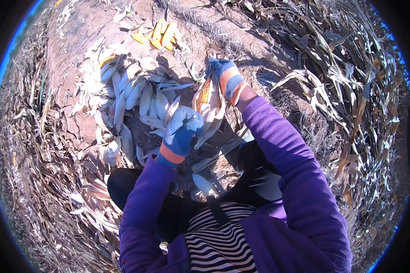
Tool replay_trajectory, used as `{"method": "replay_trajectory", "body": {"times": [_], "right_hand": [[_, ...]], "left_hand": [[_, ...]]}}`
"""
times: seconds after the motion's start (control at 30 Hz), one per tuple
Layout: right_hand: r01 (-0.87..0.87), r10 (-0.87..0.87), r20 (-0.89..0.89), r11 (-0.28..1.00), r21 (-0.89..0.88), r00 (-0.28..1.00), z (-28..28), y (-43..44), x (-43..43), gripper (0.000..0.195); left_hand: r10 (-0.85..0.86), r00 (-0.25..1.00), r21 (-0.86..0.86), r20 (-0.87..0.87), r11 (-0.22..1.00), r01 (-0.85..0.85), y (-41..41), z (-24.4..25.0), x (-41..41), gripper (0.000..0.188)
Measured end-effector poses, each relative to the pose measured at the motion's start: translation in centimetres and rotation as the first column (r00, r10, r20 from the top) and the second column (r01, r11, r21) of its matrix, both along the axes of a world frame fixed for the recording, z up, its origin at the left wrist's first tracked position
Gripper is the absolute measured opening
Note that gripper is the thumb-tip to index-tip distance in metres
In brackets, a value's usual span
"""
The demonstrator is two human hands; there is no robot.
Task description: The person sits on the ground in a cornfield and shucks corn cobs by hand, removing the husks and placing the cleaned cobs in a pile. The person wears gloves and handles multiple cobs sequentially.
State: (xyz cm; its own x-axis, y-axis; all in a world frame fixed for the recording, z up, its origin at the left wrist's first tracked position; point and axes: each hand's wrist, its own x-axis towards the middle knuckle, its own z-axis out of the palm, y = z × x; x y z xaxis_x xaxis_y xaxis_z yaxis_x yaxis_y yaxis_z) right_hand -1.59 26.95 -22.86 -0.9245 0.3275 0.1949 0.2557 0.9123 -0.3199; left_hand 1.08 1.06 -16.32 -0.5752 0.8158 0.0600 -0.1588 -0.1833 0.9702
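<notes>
My right hand (225, 76), in a blue and orange knit glove, grips the upper end of an ear of corn (206, 92). Its husk is parted, and yellow kernels show between the pale leaves. Below and to the left is my left hand (181, 128), gloved alike, with its fingers curled at a strip of corn husk (172, 108); most of its grip is hidden by the glove. Loose husk leaves hang from the ear between the two hands.
Ears in pale husks (133, 88) lie heaped at the left. Beyond them sits a small pile of husked yellow corn ears (162, 34) on bare soil. Dry corn stalks (352, 68) line the right side, and more dry stalks (30, 136) cover the left.
</notes>
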Motion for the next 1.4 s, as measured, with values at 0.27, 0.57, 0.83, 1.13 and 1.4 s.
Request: {"method": "replay_trajectory", "body": {"times": [0.27, 0.57, 0.83, 1.13, 1.4], "right_hand": [[0.164, -0.374, -0.026, 0.468, -0.869, 0.927, -1.6, 1.7, -0.2, 0.016], [0.145, -0.329, -0.113, 0.665, -0.732, 0.938, -0.5, 3.4, 2.0, 0.02], [0.018, -0.331, -0.174, 0.505, -0.863, 0.928, -5.2, 8.8, 1.8, 0.02], [-0.212, -0.425, -0.201, 0.021, -0.977, 0.883, 4.1, 0.3, 2.3, 0.022], [-0.191, -0.214, -0.215, 0.128, -0.973, 0.953, 5.7, -3.8, 1.8, 0.029]], "left_hand": [[-0.066, 0.997, -0.02, 0.046, 0.998, 0.067, -0.6, 2.0, 0.9, 0.01], [-0.174, 0.984, -0.084, 0.032, 0.981, 0.176, -2.1, 2.6, 2.5, 0.005], [-0.355, 0.891, -0.096, 0.282, 0.914, 0.395, -3.3, 1.0, 3.2, 0.008], [-0.282, 0.859, -0.15, -0.427, 0.959, 0.24, -1.7, 0.4, 0.6, 0.027], [0.039, 0.815, -0.272, -0.578, 0.933, -0.237, 0.1, -7.3, -2.5, 0.079]]}}
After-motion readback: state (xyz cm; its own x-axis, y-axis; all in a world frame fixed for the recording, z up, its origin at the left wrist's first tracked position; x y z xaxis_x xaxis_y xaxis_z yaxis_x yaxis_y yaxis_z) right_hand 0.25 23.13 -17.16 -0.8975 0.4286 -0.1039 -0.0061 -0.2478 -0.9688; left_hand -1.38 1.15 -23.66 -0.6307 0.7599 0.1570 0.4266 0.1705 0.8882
